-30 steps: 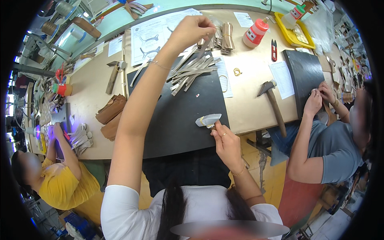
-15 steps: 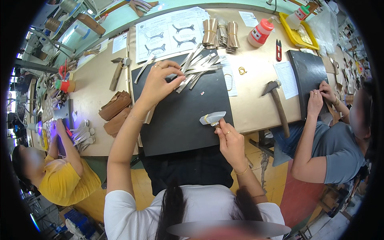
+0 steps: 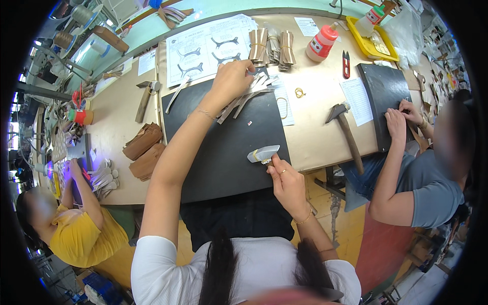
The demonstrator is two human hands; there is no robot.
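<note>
My left hand (image 3: 232, 83) reaches over a loose pile of thin pale strips (image 3: 240, 103) at the far side of a black board (image 3: 223, 152). Its fingers are bent and closed; their tips, and whatever is between them, I cannot make out. In my right hand (image 3: 291, 189), near the board's right edge, is a hand tool (image 3: 264, 154) with a whitish, blade-shaped head bound by a yellow band. My fingers wrap its handle, the head points left over the board. One single strip (image 3: 177, 94) lies apart at the board's left edge.
Beyond the board are a drawing sheet (image 3: 203, 48), banded strip bundles (image 3: 272, 48) and a red bottle (image 3: 322, 43). Hammers (image 3: 349, 133) lie on both sides, brown leather pieces (image 3: 144, 147) at left. Snips (image 3: 346, 64) and a yellow tray (image 3: 373, 44) stand right. Co-workers sit either side.
My left hand has moved forward and right, from above the board to the strip pile, its fingers now bent down. My right hand keeps the tool in nearly the same place. The view has shifted slightly.
</note>
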